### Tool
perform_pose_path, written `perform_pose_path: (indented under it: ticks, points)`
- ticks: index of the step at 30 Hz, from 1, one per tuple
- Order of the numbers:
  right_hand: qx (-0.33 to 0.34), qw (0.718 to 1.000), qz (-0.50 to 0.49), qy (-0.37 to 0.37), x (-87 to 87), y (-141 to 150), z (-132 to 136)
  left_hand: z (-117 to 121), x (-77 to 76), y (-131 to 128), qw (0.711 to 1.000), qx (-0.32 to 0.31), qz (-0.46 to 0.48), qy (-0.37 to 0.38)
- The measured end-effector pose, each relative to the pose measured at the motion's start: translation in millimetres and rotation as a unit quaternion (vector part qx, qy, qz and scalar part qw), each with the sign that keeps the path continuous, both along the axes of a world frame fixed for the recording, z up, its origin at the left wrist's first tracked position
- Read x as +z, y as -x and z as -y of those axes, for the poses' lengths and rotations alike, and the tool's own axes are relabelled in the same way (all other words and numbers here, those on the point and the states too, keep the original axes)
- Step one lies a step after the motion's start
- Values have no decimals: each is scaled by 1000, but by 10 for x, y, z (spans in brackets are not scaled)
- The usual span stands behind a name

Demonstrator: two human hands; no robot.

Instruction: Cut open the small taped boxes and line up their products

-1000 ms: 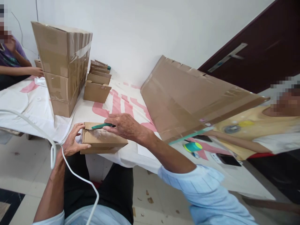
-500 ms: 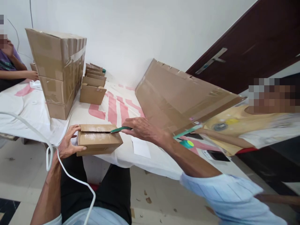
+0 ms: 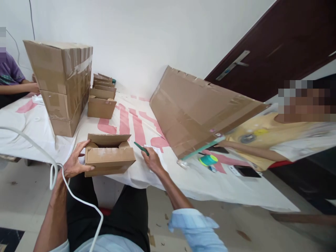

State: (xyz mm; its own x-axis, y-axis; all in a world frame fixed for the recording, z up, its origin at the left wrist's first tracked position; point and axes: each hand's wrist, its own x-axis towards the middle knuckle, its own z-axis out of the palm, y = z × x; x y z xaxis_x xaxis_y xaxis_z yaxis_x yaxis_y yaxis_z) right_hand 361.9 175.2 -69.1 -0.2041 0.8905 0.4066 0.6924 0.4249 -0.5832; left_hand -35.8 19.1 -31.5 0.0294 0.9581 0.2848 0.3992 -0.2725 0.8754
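A small cardboard box (image 3: pixel 110 157) sits at the table's near edge, its top flaps partly raised with a gap between them. My left hand (image 3: pixel 75 161) grips the box's left end, thumb on the near face and fingers at the upper edge. Just right of the box, my right hand (image 3: pixel 152 159) is closed around a green utility knife (image 3: pixel 141 148), which points up and left. The knife is apart from the box. White paper (image 3: pixel 157 151) lies partly hidden beneath that hand.
Taped boxes (image 3: pixel 57 87) stand stacked at left, with opened boxes (image 3: pixel 102 107) behind. A large cardboard sheet (image 3: pixel 194 108) leans at right. Beyond it are a teal tape roll (image 3: pixel 208 160), a phone (image 3: pixel 246 171) and a seated person (image 3: pixel 252 140). A white cable (image 3: pixel 78 201) crosses my left forearm.
The knife slid rightward along the box's top seam, then came away to the right with my right hand. The flaps have come up. My left hand stays on the box.
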Motion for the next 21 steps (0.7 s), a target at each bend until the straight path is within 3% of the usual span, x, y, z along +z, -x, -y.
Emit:
perform_pose_path:
  ticks: [3, 6, 8, 11, 15, 18, 21]
  points:
    - [-17, 1000, -8, 3, -407, 166, 24, 12, 8, 0, 1000, 2, 1, 10]
    - [4, 1000, -30, 5, -446, 261, 7, 23, 28, -7, 1000, 5, 10, 18]
    - [14, 998, -63, -11, -275, 303, 0, 24, 38, -11, 1000, 6, 17, 21]
    - [52, 992, -96, -62, 167, 415, 62, 14, 37, -12, 999, 7, 27, 21]
    - [207, 974, -27, -86, 725, 695, 243, -3, -3, -14, 999, 10, 35, 17]
    - [279, 956, 59, -67, 919, 873, 340, -5, -45, -16, 999, 6, 43, 24]
    - [290, 952, 82, -56, 984, 918, 415, -2, -75, -22, 998, 4, 50, 32]
